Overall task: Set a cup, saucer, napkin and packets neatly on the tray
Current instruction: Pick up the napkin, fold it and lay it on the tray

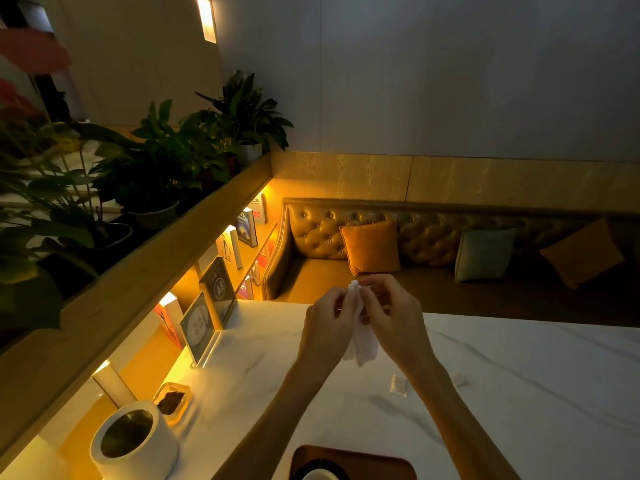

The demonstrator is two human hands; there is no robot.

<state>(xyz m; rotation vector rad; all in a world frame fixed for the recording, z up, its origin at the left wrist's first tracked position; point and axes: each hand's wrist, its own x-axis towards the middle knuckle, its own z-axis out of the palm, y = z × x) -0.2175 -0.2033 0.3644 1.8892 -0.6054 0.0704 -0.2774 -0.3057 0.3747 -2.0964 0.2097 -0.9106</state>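
Both my hands are raised above the white marble table [519, 393] and hold a white napkin [362, 341] between them. My left hand [329, 327] pinches its left side and my right hand [394, 320] pinches its top and right side; the napkin hangs down, crumpled. Two small pale packets lie on the table, one [398, 385] between my forearms and one [459, 379] just right of my right forearm. A brown tray [381, 460] shows at the bottom edge, carrying a dark saucer [341, 468] with a white cup [320, 475], mostly cut off.
A white cylindrical pot [135, 441] and a small clear dish [173, 401] stand at the table's left. Acrylic sign holders [199, 329] and books line the lit shelf on the left. A tufted sofa with cushions [372, 245] lies beyond the table's far edge.
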